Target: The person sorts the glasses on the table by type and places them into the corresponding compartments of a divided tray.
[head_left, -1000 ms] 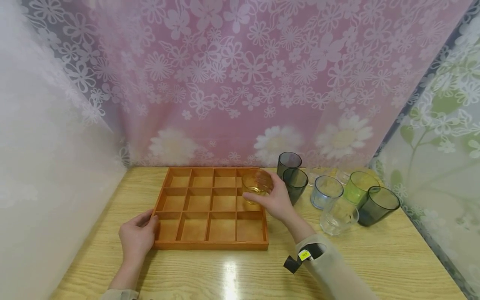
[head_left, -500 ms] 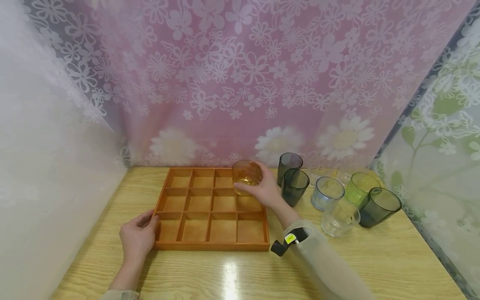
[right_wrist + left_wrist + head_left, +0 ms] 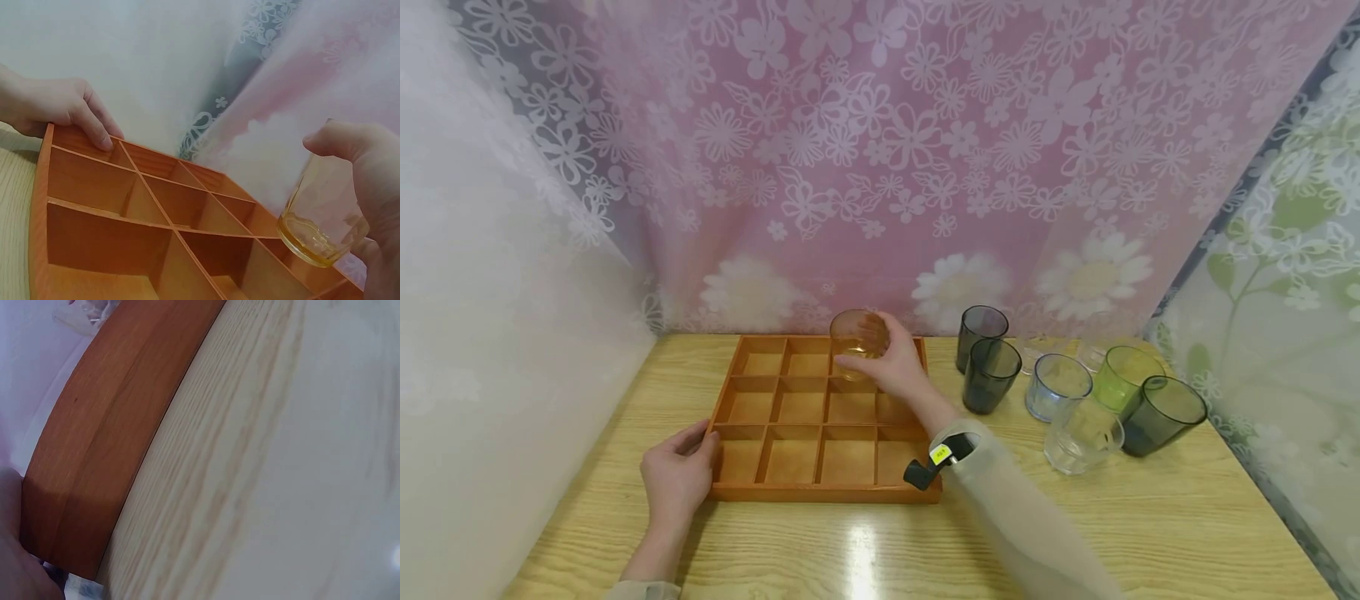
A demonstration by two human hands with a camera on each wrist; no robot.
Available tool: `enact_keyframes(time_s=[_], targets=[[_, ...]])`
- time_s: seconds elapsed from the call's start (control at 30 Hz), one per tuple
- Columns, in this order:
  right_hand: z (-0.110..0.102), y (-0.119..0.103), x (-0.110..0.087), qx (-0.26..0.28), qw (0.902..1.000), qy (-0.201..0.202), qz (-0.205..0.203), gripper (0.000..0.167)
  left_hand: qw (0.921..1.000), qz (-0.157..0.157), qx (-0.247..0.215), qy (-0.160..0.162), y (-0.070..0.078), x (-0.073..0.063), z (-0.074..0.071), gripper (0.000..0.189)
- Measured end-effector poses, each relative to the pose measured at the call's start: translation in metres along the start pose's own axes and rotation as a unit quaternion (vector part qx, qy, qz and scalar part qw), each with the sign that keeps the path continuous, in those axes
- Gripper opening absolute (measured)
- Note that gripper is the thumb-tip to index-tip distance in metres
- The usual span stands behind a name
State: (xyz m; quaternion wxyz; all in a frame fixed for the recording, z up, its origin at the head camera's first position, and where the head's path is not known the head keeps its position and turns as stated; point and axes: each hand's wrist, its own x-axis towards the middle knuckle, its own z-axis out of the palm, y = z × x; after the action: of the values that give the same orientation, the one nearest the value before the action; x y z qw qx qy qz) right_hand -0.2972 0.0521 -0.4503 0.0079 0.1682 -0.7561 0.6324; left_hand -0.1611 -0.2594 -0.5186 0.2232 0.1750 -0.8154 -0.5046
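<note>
A wooden tray divided into several compartments (image 3: 823, 493) lies on the table. My left hand (image 3: 676, 471) grips its left wall near the front corner, the thumb over the inner side. In the left wrist view the tray's outer side (image 3: 106, 419) fills the upper left. My right hand (image 3: 897, 367) holds an amber drinking glass (image 3: 852, 333) above the back rows of the tray. The right wrist view shows the glass (image 3: 306, 234) upright or slightly tilted, its base over the dividers, thumb on the near side and fingers behind it.
Right of the tray stand dark grey glasses (image 3: 991, 375), a pale blue glass (image 3: 1056, 392), a green glass (image 3: 1123, 375) and a clear mug (image 3: 1078, 442). More clear glasses are faintly visible behind. A floral curtain (image 3: 850, 208) hangs along the table's back edge.
My right hand has carried the amber glass leftward and slightly up, from the tray's right column towards its middle. The left hand has stayed on the tray's left wall.
</note>
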Motion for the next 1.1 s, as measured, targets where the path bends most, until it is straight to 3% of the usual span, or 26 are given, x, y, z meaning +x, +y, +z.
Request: enact_keyframes(time_s=[0.37,0.77,0.9,1.1], targets=[[0.029,0.005,0.025,0.023,0.9995,-0.015,-0.017,0.082,0.9998,-0.002,-0.018,-0.006,-0.001,0.002,0.001,0.024],[0.067,0.006,0.046,0.008,0.9999,-0.01,-0.002,0.084,0.9998,-0.008,-0.019,0.005,-0.006,0.002,-0.004,0.024],[0.074,0.011,0.05,0.036,0.9991,-0.024,-0.005,0.084,0.9994,-0.003,-0.034,0.001,-0.003,0.002,-0.002,0.023],[0.078,0.015,0.052,-0.009,0.9998,-0.016,0.01,0.089,0.9992,-0.001,-0.039,-0.003,-0.001,0.003,-0.001,0.022]])
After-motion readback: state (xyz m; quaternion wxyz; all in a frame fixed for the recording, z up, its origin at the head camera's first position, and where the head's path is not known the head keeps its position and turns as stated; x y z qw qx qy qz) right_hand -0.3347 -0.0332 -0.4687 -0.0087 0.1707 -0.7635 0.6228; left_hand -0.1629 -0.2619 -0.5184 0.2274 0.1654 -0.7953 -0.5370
